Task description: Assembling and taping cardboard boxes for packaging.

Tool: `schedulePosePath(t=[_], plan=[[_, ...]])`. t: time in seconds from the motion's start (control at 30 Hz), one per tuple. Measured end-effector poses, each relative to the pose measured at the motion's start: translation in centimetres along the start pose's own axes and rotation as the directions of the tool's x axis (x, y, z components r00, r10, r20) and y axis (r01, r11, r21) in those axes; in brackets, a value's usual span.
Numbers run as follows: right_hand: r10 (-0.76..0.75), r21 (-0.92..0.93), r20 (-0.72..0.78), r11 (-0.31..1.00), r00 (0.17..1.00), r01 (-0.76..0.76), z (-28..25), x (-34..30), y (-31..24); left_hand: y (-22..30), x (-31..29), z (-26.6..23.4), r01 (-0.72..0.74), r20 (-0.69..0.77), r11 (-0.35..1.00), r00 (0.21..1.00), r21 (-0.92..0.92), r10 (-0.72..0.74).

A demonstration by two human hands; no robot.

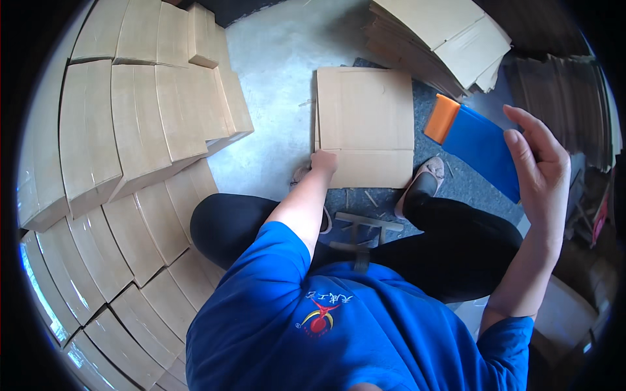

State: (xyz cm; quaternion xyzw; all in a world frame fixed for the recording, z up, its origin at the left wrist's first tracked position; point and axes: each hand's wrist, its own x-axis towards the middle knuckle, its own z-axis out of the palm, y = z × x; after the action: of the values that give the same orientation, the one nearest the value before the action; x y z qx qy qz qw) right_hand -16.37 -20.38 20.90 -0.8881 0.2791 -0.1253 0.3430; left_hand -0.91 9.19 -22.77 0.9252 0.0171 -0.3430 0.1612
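Note:
A flattened cardboard carton (366,111) lies on the floor in front of me, between my feet. My left hand (324,161) is closed at its left edge, near the crease across its lower part; the fingertips are partly hidden, but they appear to grip the cardboard. My right hand (542,163) is raised off to the right, holding nothing. Its fingers curve, and the thumb stands apart from them. Beside and beneath that hand is a blue flat-sided object (484,148) with an orange end piece (442,118); its kind is unclear.
Closed cardboard boxes (85,124) are stacked along the left. A pile of flattened cartons (450,39) stands at the far right, with more stacked cardboard (561,104) beyond the right hand. Between my legs is a low frame (368,221). Scraps lie on the dark mat (372,197).

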Motion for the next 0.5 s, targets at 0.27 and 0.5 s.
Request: schedulePosePath(t=[0.27,0.5], plan=[[-0.014,0.004,0.005,1.0,1.0,0.014,-0.1,0.1,0.6,2.0,-2.4,-5.6,0.071,0.276,0.871,0.958,-0.487,0.076],[0.049,-0.407,0.313,0.909,0.949,0.088,2.2,0.0,0.7,14.5,-15.1,-16.2,-0.315,0.241,0.927,0.902,-0.202,0.359]])
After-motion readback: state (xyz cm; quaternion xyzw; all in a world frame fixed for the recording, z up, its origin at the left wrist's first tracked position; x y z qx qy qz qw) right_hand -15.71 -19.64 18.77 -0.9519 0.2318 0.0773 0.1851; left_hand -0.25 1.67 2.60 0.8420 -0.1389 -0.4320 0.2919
